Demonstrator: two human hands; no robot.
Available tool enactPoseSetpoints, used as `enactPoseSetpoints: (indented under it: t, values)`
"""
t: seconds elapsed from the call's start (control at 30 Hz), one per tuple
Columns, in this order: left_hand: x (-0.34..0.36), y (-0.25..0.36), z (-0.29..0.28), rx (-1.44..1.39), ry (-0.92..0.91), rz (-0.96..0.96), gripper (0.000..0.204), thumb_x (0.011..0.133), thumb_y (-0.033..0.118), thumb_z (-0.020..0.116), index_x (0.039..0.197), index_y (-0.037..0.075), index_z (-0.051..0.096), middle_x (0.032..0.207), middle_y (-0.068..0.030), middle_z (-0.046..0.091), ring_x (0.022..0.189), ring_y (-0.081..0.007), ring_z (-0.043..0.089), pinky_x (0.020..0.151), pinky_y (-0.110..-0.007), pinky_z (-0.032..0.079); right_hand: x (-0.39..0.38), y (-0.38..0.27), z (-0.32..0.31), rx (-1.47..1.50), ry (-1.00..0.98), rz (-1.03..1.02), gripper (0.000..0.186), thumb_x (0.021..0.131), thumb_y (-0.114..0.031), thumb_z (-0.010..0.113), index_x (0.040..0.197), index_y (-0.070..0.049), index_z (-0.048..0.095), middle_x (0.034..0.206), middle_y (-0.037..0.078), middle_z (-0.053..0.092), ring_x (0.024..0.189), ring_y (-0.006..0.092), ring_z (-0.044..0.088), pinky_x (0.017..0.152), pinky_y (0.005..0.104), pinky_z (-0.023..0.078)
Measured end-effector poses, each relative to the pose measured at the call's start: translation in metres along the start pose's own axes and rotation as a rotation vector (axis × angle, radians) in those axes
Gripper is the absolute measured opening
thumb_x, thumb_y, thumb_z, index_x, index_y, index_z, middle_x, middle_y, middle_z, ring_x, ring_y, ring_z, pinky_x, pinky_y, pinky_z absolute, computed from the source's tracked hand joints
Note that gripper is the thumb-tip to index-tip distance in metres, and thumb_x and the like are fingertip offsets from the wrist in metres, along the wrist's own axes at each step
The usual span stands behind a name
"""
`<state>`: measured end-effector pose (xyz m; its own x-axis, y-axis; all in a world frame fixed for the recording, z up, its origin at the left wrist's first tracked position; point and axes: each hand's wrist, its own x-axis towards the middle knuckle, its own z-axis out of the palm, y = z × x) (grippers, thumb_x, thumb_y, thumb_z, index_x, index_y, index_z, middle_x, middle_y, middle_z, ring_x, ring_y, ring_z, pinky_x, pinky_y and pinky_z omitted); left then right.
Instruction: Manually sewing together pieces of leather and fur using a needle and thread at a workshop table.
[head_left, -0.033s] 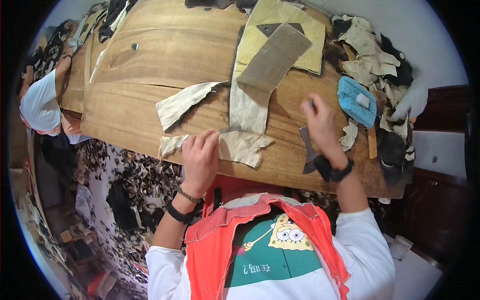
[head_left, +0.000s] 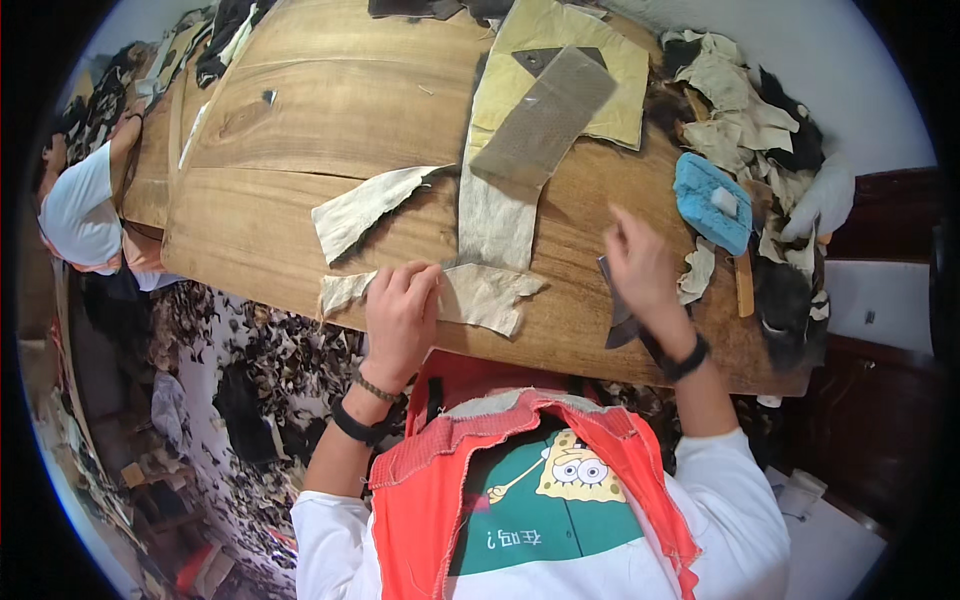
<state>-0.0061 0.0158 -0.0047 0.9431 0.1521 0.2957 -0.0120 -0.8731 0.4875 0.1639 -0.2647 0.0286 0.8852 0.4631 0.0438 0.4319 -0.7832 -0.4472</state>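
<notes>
My left hand (head_left: 402,310) is closed with bent fingers on a ragged, cream-coloured strip of hide (head_left: 487,298) near the table's front edge. Its palm covers the strip's middle. My right hand (head_left: 643,265) is above the wood to the right, fingers curled in; whatever they hold, if anything, is hidden. Partly behind that hand and wrist lies a dark flat blade (head_left: 621,328). Beyond the left hand is a curved hide piece with dark fur along its edge (head_left: 368,208). A long pale hide strip (head_left: 497,225) runs away from me beside it.
A translucent ribbed sheet (head_left: 550,115) overlaps a yellow sheet (head_left: 628,85). A blue tray (head_left: 708,205) with a white block sits at right, near a wooden stick (head_left: 744,285) and heaped hide scraps (head_left: 735,95). Another person (head_left: 85,210) is at the far left.
My right hand has come slightly nearer to me and covers more of the dark blade. The translucent sheet has shifted a little to the left. My left hand stays nearly in place.
</notes>
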Motion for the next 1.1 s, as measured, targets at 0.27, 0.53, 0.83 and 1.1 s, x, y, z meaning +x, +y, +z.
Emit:
enactPoseSetpoints:
  t: [0.27,0.53,0.83,1.1]
  values:
    - [0.010,0.030,0.037,-0.425,-0.426,-0.369,0.016,0.085,0.011,0.071,0.093,-0.001,0.064,0.077,-0.0176,0.067,0.063,-0.0233,0.065,0.059,-0.037,0.051,-0.069,0.022,0.026,-0.423,0.045,-0.040,0.058,0.079,-0.007,0.063,0.133,0.004,0.047,0.101,0.019,0.059,0.090,0.0371,0.061,0.083,0.0472,0.048]
    - [0.003,0.083,0.063,-0.851,-0.595,-0.535,0.015,0.097,0.010,0.060,0.103,-0.003,0.059,0.065,-0.0060,0.062,0.050,-0.0117,0.059,0.042,-0.027,0.044,-0.059,0.031,-0.021,0.472,0.147,0.352,0.024,0.092,-0.019,0.060,0.108,-0.001,0.060,0.096,0.010,0.061,0.082,0.0197,0.063,0.070,0.0334,0.050]
    - [0.035,0.075,0.088,-0.565,-0.472,-0.231,0.010,0.090,0.007,0.063,0.096,-0.002,0.064,0.065,-0.0085,0.063,0.047,-0.0142,0.057,0.044,-0.030,0.044,-0.076,-0.050,0.062,1.082,0.271,0.549,0.029,0.103,-0.027,0.042,0.109,-0.003,0.058,0.100,0.010,0.062,0.097,0.0198,0.060,0.086,0.0333,0.045]
    - [0.062,0.072,0.099,-0.638,-0.480,-0.240,0.014,0.089,0.009,0.064,0.094,-0.004,0.065,0.066,-0.0111,0.063,0.056,-0.0172,0.063,0.051,-0.032,0.048,-0.071,-0.050,0.080,0.599,0.362,0.304,0.026,0.101,-0.018,0.044,0.113,0.000,0.059,0.091,0.024,0.065,0.089,0.0435,0.063,0.077,0.0454,0.049]
